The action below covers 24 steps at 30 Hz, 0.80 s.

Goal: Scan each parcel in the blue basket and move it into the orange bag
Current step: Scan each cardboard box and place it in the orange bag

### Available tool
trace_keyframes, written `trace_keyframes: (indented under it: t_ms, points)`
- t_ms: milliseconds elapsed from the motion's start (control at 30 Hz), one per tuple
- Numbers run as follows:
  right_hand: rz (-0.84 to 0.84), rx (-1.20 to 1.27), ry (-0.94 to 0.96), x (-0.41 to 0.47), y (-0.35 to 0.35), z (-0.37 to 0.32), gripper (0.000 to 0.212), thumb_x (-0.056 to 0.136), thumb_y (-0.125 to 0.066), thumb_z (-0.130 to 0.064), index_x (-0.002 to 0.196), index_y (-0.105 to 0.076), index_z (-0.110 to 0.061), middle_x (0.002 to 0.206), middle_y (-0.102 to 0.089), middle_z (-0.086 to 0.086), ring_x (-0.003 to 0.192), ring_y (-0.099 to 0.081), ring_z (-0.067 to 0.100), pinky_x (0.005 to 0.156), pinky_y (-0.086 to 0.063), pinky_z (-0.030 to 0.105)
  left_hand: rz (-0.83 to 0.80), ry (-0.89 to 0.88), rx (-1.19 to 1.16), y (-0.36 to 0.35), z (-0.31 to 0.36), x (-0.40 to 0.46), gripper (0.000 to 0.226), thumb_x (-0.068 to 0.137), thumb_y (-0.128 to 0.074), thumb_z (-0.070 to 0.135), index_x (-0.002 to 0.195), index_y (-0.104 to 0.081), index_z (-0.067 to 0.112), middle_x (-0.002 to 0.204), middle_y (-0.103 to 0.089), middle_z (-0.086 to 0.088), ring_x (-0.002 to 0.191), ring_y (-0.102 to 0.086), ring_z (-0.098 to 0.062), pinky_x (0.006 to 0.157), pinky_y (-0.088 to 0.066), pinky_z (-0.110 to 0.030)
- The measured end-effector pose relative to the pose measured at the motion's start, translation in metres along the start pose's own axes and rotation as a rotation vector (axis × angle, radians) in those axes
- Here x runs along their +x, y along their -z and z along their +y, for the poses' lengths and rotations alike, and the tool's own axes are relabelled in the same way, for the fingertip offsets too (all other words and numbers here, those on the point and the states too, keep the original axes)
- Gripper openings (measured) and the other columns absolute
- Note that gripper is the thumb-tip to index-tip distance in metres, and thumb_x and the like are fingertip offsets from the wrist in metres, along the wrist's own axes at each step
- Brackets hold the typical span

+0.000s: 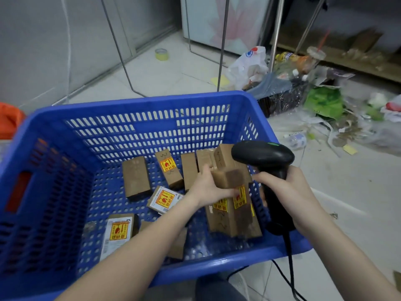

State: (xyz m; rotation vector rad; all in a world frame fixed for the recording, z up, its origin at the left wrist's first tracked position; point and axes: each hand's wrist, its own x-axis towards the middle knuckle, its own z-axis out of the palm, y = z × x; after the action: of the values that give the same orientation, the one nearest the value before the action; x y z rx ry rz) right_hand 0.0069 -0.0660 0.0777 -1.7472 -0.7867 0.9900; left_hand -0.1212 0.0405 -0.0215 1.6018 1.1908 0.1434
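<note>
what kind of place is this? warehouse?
Probably a small, informal parcel-sorting room, not a proper warehouse: blue basket of taped parcels on a tiled floor, handheld scanner, litter pile by the wall.

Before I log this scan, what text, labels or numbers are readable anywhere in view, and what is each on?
None can be quoted; all print is blurred.
Yellow-and-red sticker on the brown cardboard parcel gripped by the left hand: characters unreadable.
White label on the flat parcel at the blue plastic basket's near left: print too small.
Handwritten squiggles on the upright parcel: illegible.
Black handheld scanner in the right hand: no text visible.
</note>
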Motion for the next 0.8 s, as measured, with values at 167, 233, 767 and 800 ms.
trace_keyframes:
  t_ms: [167,233,767,800]
  points:
    - [-0.013,0.032,0.131,-0.022,-0.023,-0.050,0.009,0.080,-0.068,-0.010,0.080,-0.059,-0.011,0.049,-0.053,-0.001,0.045,-0.052,0.016,0.045,-0.043,0.027,0.190,-0.058,-0.224,0.084,0.042,-0.060,0.106,0.072,-0.079,0.046,0.150,-0.010,0.022,0.143,-0.044,-0.005,0.125,-0.049,-0.020,0.102,-0.040,-0.034]
    - [0.003,0.076,0.186,-0.032,-0.037,-0.072,0.010,0.079,-0.072,-0.015,0.080,-0.062,-0.020,0.054,-0.057,-0.005,0.055,-0.056,0.019,0.053,-0.047,0.031,0.249,-0.084,-0.310,0.117,0.053,-0.086,0.098,0.073,-0.077,0.047,0.147,-0.017,0.025,0.134,-0.054,-0.003,0.115,-0.058,-0.018,0.097,-0.045,-0.035]
    - [-0.118,0.270,0.244,-0.088,-0.158,-0.150,0.014,0.083,-0.070,-0.029,0.094,-0.062,-0.031,0.077,-0.072,-0.008,0.075,-0.069,0.011,0.082,-0.054,0.040,0.416,-0.460,-0.479,0.226,0.009,-0.214,0.065,0.065,-0.079,-0.003,0.112,-0.052,0.033,0.121,-0.057,0.005,0.109,-0.059,-0.010,0.076,-0.051,-0.017]
    - [-0.132,0.271,0.236,-0.090,-0.161,-0.148,0.015,0.083,-0.070,-0.029,0.096,-0.062,-0.031,0.074,-0.072,-0.013,0.073,-0.069,0.006,0.084,-0.054,0.041,0.429,-0.491,-0.454,0.226,0.009,-0.212,0.065,0.067,-0.078,-0.005,0.112,-0.052,0.034,0.122,-0.056,0.004,0.110,-0.058,-0.008,0.075,-0.050,-0.015]
